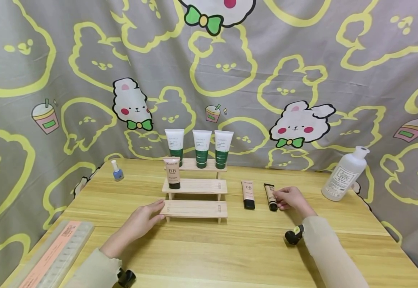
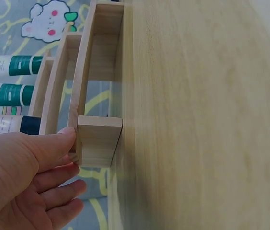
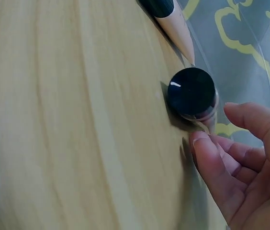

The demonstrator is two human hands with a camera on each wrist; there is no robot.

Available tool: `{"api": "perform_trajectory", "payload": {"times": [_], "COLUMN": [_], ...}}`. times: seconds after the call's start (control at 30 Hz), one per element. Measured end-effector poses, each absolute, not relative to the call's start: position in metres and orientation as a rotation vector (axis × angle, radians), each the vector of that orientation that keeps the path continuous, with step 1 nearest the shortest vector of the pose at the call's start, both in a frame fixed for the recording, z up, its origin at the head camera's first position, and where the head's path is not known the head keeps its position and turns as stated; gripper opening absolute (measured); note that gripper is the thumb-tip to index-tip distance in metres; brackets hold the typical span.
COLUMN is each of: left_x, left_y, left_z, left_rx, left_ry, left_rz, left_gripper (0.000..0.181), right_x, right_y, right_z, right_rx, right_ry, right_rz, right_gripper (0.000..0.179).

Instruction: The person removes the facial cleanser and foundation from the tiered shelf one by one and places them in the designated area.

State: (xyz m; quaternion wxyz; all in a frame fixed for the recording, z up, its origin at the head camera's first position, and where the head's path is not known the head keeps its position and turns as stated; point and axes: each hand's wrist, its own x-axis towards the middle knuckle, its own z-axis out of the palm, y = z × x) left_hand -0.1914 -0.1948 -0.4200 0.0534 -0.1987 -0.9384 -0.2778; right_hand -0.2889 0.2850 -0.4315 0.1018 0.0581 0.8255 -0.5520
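Observation:
A three-tier wooden step shelf [image 1: 194, 208] stands mid-table. At its left end my left hand [image 1: 142, 222] pinches the lowest tier, thumb against the edge; the left wrist view shows the other fingers loosely bent below. A tan tube with a black cap [image 1: 271, 196] lies on the table, cap toward me. The fingertips of my right hand [image 1: 291, 199] are at its right side, thumb apart from the index finger [image 3: 242, 115]. To its left lies a pink BB cream tube [image 1: 248, 195]. Another BB cream tube [image 1: 173, 173] stands on the middle tier.
Several white-and-green tubes [image 1: 201, 149] stand on the top tier. A white bottle [image 1: 345, 174] is at the right rear, a blue nail polish bottle [image 1: 117, 171] at the left rear. A long clear case with a pink label [image 1: 55, 252] lies front left. A patterned curtain [image 1: 230, 108] hangs behind.

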Motion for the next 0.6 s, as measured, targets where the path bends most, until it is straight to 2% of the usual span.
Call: {"api": "perform_trajectory", "payload": {"times": [0.3, 0.6], "left_x": [-0.192, -0.193], "left_y": [-0.195, -0.196], "left_z": [-0.421, -0.423], "left_rx": [-0.588, -0.593], "left_ry": [-2.862, -2.861], "left_rz": [-0.852, -0.841], "left_gripper": [0.043, 0.043], "right_x": [-0.286, -0.283], "right_y": [0.288, 0.26], "right_z": [-0.413, -0.376], "right_rx": [-0.023, -0.222], "right_ry": [2.527, 2.62], "right_rz": [-1.602, -1.537], "right_gripper": [0.039, 0.042]}}
